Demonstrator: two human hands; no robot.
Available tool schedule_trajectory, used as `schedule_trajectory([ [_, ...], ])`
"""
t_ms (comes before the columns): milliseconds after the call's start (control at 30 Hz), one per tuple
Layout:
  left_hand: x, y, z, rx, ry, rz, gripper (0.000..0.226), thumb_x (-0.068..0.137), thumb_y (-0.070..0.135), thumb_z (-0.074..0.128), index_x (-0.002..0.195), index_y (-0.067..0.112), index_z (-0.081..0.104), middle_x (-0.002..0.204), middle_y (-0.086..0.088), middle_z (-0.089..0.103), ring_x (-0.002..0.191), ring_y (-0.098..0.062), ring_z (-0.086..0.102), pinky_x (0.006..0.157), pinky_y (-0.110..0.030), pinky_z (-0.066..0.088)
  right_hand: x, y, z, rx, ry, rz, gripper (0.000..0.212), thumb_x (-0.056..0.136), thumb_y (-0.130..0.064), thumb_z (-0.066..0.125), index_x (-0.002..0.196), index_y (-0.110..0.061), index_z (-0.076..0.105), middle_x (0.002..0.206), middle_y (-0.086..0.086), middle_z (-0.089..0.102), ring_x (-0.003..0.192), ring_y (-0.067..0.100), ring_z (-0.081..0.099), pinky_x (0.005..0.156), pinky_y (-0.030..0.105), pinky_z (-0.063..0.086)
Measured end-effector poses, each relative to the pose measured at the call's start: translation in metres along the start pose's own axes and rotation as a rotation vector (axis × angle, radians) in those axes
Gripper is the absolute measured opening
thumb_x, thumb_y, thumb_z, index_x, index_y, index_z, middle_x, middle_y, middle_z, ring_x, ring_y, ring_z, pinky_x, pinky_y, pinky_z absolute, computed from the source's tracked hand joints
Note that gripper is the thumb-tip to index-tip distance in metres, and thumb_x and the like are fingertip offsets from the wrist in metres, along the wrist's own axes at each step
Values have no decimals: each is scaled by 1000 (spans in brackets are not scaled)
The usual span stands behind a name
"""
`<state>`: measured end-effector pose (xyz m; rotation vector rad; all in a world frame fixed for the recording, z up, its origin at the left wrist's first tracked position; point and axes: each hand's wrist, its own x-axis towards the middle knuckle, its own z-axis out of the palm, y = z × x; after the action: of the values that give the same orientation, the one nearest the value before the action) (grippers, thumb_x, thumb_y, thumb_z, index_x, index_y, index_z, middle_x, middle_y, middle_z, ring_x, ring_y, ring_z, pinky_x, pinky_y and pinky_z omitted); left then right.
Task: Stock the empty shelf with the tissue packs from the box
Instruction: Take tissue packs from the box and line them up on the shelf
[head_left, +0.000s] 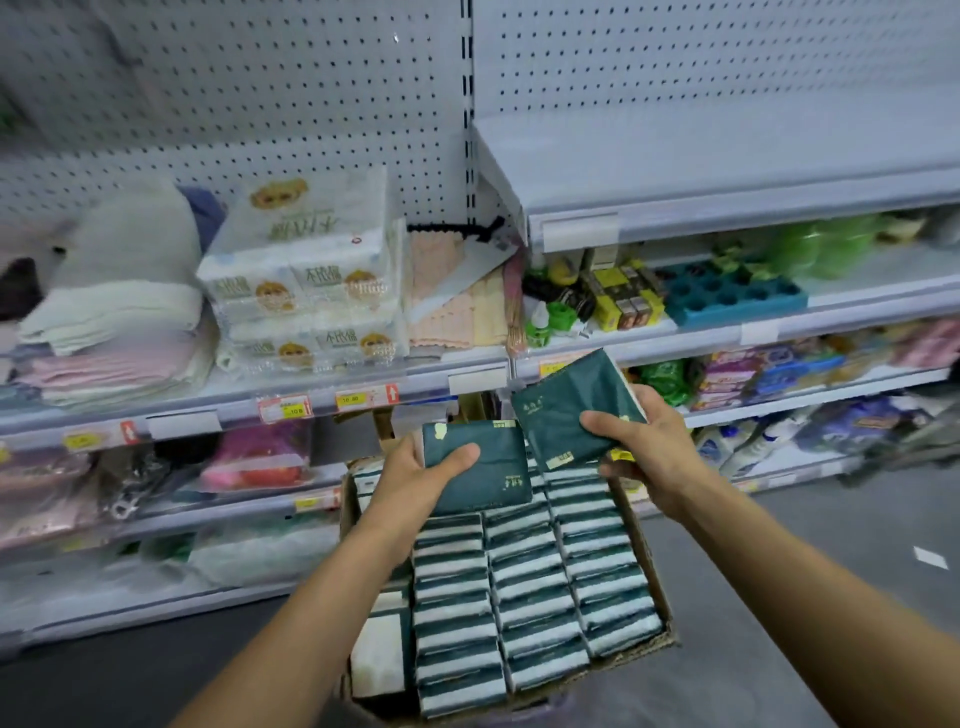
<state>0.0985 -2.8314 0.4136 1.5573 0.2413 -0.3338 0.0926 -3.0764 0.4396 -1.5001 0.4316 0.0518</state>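
A person stands in front of store shelves with a cardboard box (647, 540) of dark green tissue packs down by their arms. The packs in the box stand on their edges in neat rows, so many fit in and each one is easy to pull out. The left hand (415, 478) holds one green pack (480, 470) just above the box, with the thumb curled over the top face and the fingers hidden under it. The right hand (641, 441) holds a second green pack (566, 405), tipped up a little and higher than the first, with the fingers bent round its right end. It looks like the person takes one pack in each hand so two can go up in one trip. Both packs are over the far end of the box, side by side and nearly touching. The empty shelf (727, 171) is up high on the right, well above both hands, with nothing on the part we can see. The shelf on the left holds white tissue bundles (306, 280) and folded towels (109, 317). The job seems to be just starting, since the box is still almost full.
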Motion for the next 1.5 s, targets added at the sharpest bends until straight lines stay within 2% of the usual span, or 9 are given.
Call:
schedule_trajectory([
  [167,-12,47,35,-42,8,70,34,78,23,81,107,18,63,100,-1,75,87,-12,72,75,-26,55,-6,-51,-36,-28,-103,-94,25,88,-24,70,111,-18,63,97,6,72,82,21,71,49,30,53],
  [333,-20,92,81,-73,43,157,58,65,37,84,115,17,63,107,-3,74,100,-22,70,91,-42,56,12,-99,-76,-34,-53,-126,18,96,-37,53,91,-21,60,81,2,63,66,19,58,47,25,38],
  [500,-8,139,116,-101,182,230,34,85,20,72,114,16,56,107,-7,69,92,-20,66,79,-37,55,35,-150,-105,-43,-161,-238,7,94,-13,50,87,-13,51,75,6,52,52,14,50,45,27,35],
  [600,1,167,123,-143,210,262,21,87,14,67,105,16,57,100,-7,69,83,-17,65,66,-30,51,51,-179,-107,-47,-172,-256,6,93,-10,53,87,-11,54,79,5,56,61,15,54,47,29,44],
  [700,19,193,119,-178,219,294,26,87,15,67,111,15,57,101,-6,69,84,-17,65,66,-30,52,77,-208,-104,-54,-167,-330,11,90,-13,62,82,-13,55,83,7,62,75,20,58,67,37,49],
  [1100,122,246,109,-189,176,278,29,87,18,71,113,10,61,103,-11,72,86,-22,68,81,-39,57,224,-266,-61,-222,-29,-431,25,85,-9,72,105,-4,57,90,8,65,74,17,61,61,24,45],
  [1233,161,259,109,-194,198,309,28,86,18,71,112,11,63,101,-10,74,89,-23,70,92,-44,54,291,-272,-36,-330,-68,-424,22,84,-8,73,99,-7,57,95,12,67,84,25,65,78,36,55],
  [1433,226,280,112,-291,269,278,29,86,17,72,114,12,65,99,-10,76,87,-25,72,68,-30,58,387,-292,8,-454,-121,-441,21,83,-15,75,80,-12,55,77,9,59,70,21,53,63,28,41],
  [1500,244,288,114,-296,292,282,27,86,16,72,112,10,66,99,-12,75,87,-27,71,72,-31,58,415,-302,23,-458,-135,-440,26,82,-13,76,74,-12,51,70,6,54,64,19,49,59,26,39],
])
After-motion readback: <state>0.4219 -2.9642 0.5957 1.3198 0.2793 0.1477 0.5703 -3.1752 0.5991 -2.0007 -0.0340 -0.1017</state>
